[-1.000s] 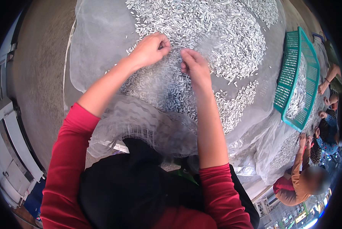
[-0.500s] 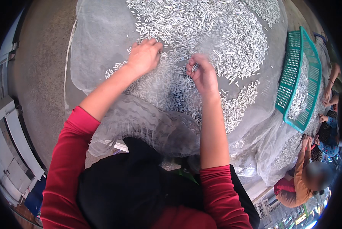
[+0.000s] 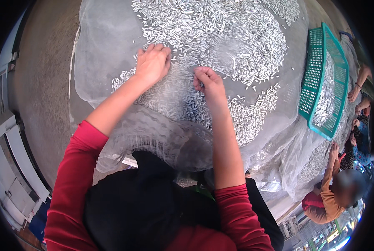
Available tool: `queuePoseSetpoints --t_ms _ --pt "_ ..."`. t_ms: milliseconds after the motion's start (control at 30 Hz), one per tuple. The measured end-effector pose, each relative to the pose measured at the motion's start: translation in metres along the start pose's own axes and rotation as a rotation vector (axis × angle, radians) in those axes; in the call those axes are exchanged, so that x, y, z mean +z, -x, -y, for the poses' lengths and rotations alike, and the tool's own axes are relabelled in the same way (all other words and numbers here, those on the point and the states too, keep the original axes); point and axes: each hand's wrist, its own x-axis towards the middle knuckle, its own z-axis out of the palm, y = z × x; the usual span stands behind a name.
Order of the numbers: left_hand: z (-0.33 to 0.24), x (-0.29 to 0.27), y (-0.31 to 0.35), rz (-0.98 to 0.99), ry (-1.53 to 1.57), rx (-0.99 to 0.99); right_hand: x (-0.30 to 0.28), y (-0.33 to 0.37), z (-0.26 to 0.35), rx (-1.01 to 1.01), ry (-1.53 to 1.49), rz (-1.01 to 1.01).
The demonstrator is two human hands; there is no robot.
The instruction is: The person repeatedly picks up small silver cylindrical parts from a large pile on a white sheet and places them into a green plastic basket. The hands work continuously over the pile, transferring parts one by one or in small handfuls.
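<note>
Small oblong silvery-white pieces lie in a broad heap over a sheet of pale mesh. My left hand rests at the heap's left edge, its fingers bent down and close together among the pieces. Whatever those fingers grip is hidden. To its right, my right hand is closed just above the pieces, thumb against the curled fingers, and its contents cannot be made out. Between and below my hands spreads a nearer patch of pieces, partly blurred. Another patch extends right of my right wrist.
A green plastic basket holding more of the pieces stands tilted on the right. Bunched mesh gathers along the near edge. Other people's hands work at the far right, beside a person in an orange top. White panels stand at left.
My right hand has shifted left, closer to my left hand, and the piece that showed between its fingers is out of sight. My left hand has barely moved.
</note>
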Motion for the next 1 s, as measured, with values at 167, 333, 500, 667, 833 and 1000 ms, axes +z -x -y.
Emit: queuePoseSetpoints --t_ms 167,333,500,667,833,1000 --pt "-0.033 -0.007 0.001 0.127 0.597 0.02 0.003 0.003 -0.001 -0.094 -0.216 0.002" --pt "-0.06 0.011 -0.033 0.112 0.638 0.234 -0.043 0.006 0.028 -0.221 -0.53 -0.195" --pt "-0.088 0.039 -0.081 -0.094 0.245 0.514 -0.082 -0.015 0.054 -0.379 0.589 -0.479" --pt "-0.102 0.052 -0.105 -0.073 0.1 0.52 -0.076 -0.042 0.052 -0.247 1.216 -0.599" --pt "-0.095 0.044 -0.108 0.08 0.197 0.431 -0.113 -0.005 0.051 -0.283 0.137 -0.294" --pt "-0.091 0.037 -0.106 0.223 0.476 0.194 -0.116 0.008 0.029 -0.451 0.557 -0.282"
